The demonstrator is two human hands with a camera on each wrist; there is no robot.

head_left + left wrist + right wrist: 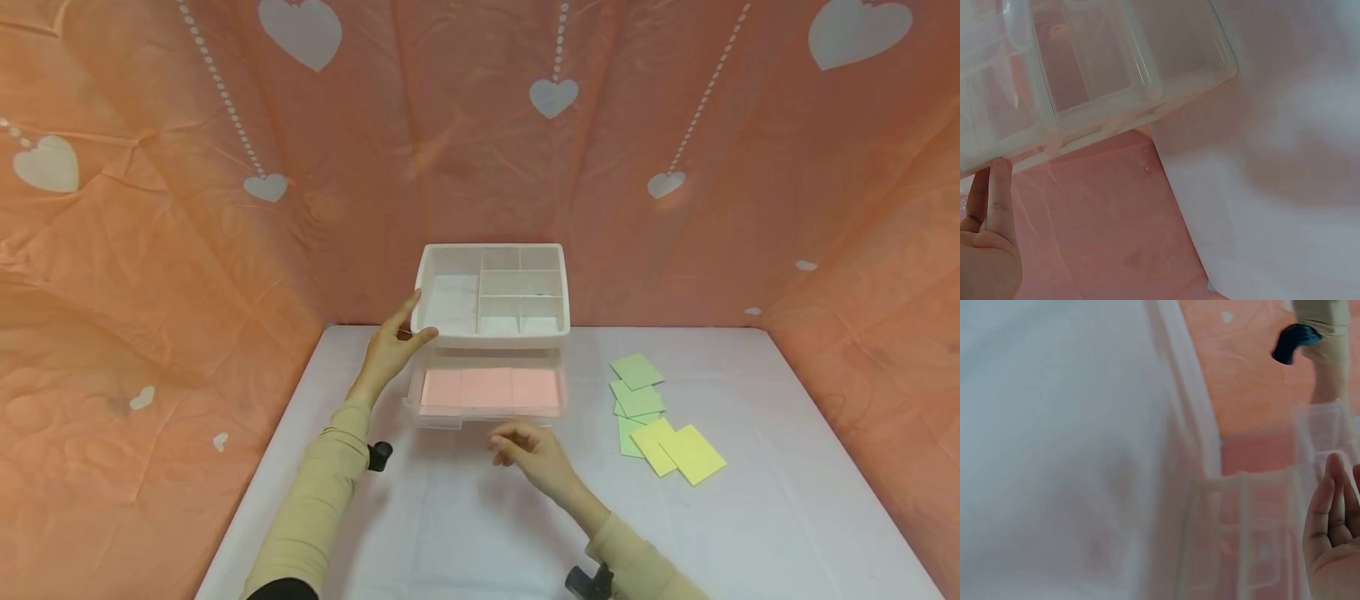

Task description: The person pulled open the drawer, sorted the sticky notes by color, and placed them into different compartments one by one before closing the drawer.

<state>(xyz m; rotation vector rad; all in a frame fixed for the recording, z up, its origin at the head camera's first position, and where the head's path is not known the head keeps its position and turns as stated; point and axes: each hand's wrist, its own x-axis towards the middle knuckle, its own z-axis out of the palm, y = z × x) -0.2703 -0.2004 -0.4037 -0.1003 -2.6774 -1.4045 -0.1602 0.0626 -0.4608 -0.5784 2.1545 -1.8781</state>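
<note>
A white desktop organizer [491, 340] with a divided top tray stands at the back of the table. Below the tray, its clear drawer [487, 422] is pulled out toward me, with pink sticky notes [486, 392] side by side inside. My left hand [386, 354] rests at the organizer's left front corner, thumb by the front rim and a finger along the side. Its fingers look straight in the left wrist view, tips against the clear side wall [1097, 62]. Just in front of the drawer, my right hand [532, 454] hovers with loosely bent fingers and holds nothing.
Several green sticky notes [636, 371] lie overlapping on the table [787, 500] to the right of the organizer. Two yellow notes [697, 457] partly cover them. An orange cloth backdrop [480, 167] with white hearts hangs close behind and along both sides.
</note>
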